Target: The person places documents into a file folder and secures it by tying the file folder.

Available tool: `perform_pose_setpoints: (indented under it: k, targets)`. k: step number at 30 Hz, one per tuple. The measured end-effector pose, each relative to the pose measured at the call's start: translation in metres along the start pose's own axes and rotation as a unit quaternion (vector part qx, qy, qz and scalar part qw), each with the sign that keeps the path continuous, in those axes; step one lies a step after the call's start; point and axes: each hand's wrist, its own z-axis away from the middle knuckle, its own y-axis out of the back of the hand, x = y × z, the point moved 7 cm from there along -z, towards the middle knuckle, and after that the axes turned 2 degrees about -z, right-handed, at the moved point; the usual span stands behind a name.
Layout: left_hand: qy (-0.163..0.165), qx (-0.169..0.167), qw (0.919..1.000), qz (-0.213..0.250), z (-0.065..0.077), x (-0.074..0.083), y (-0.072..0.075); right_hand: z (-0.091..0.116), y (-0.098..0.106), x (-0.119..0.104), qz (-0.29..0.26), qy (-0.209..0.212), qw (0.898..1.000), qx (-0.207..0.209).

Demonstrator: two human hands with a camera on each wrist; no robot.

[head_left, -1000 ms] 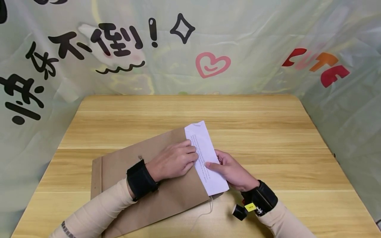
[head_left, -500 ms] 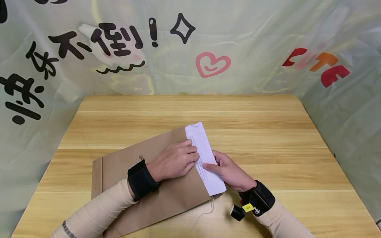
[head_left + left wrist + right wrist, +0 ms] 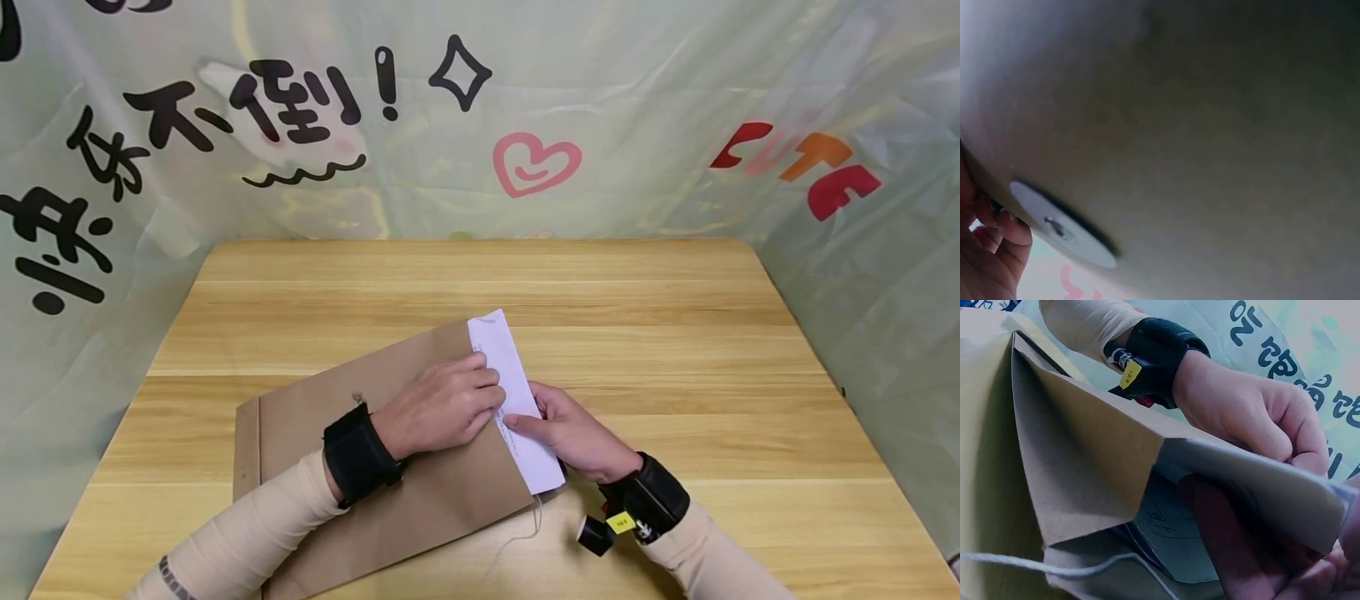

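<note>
A brown paper document envelope lies slanted on the table, its mouth to the right. White printed sheets stick out of that mouth; the rest of them is hidden inside. My left hand grips the mouth's upper edge with curled fingers, as the right wrist view shows too. My right hand holds the sheets, thumb on top and fingers underneath. In the left wrist view a pale round disc is fixed on the envelope's dim surface, near curled fingers.
A thin white string trails from the envelope's mouth onto the wooden table. Behind the table hangs a pale printed cloth. A black wrist camera juts out below the right wrist.
My right hand has moved a little left with the sheets, so less of them shows outside the envelope. The left hand keeps its grip and has barely moved.
</note>
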Motion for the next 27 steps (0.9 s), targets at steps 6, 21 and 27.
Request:
perform_pose_setpoints:
  k: [6,21,27]
  targets:
    - [0.001,-0.001,1.0000,0.001,0.000,0.001,0.001,-0.001,-0.003,0.000,0.005,-0.004,1.000,-0.013]
    - [-0.017,0.008,0.9998,-0.004,-0.002,0.005,0.001,-0.006,-0.012,0.005,0.032,-0.006,0.999,-0.028]
    - [-0.016,0.010,0.9998,-0.005,-0.003,0.007,0.001,-0.010,-0.019,0.007,0.037,0.008,0.998,-0.047]
